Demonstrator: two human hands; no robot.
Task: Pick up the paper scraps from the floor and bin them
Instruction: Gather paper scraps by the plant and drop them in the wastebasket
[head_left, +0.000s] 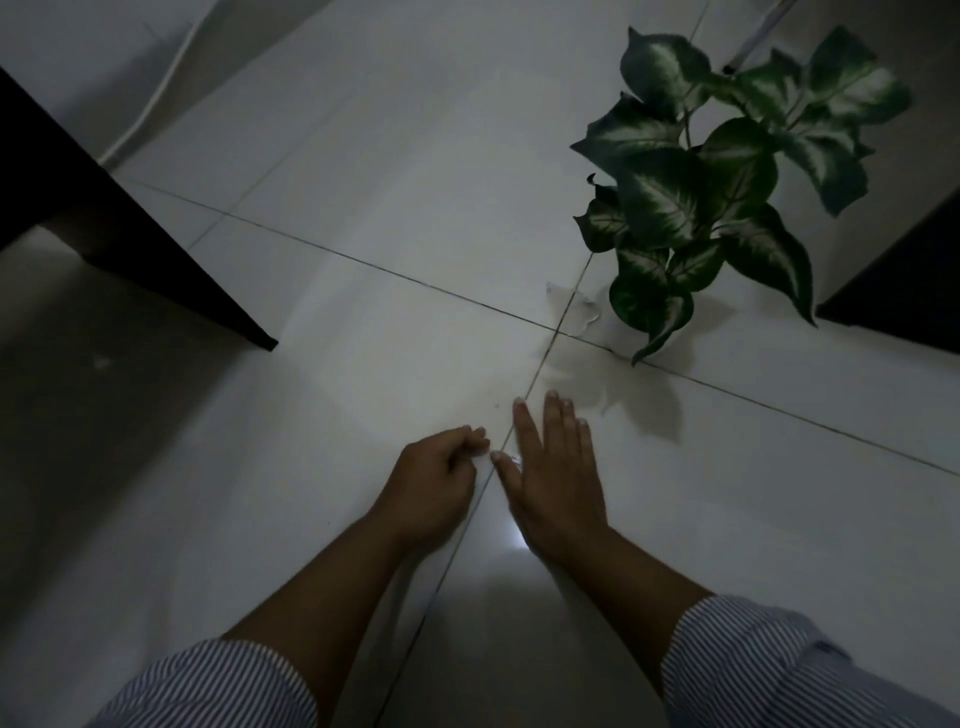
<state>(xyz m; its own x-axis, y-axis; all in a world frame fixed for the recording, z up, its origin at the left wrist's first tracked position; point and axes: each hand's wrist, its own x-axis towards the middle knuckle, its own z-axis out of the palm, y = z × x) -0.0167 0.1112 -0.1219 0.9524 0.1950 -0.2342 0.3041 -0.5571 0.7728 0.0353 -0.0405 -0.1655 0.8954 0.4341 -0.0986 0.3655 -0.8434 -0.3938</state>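
Observation:
The floor (363, 364) is white glossy tile in dim light. My left hand (436, 478) hovers low over it with the fingers curled in; nothing shows inside them. Just right of it, my right hand (556, 467) lies flat with the fingers stretched forward. A tiny white paper scrap (513, 459) lies at its thumb tip, between the two hands. A larger pale torn paper scrap (571, 306) lies across the tile joint further ahead, beside the plant. Far left, in shadow, is another small pale scrap (102, 362). No bin is in view.
A green-and-white leafy plant (717, 187) stands ahead on the right, its shadow falling just beyond my right fingertips. A dark furniture leg (130, 239) slants in at the left. Another dark piece of furniture (904, 301) is at the right edge.

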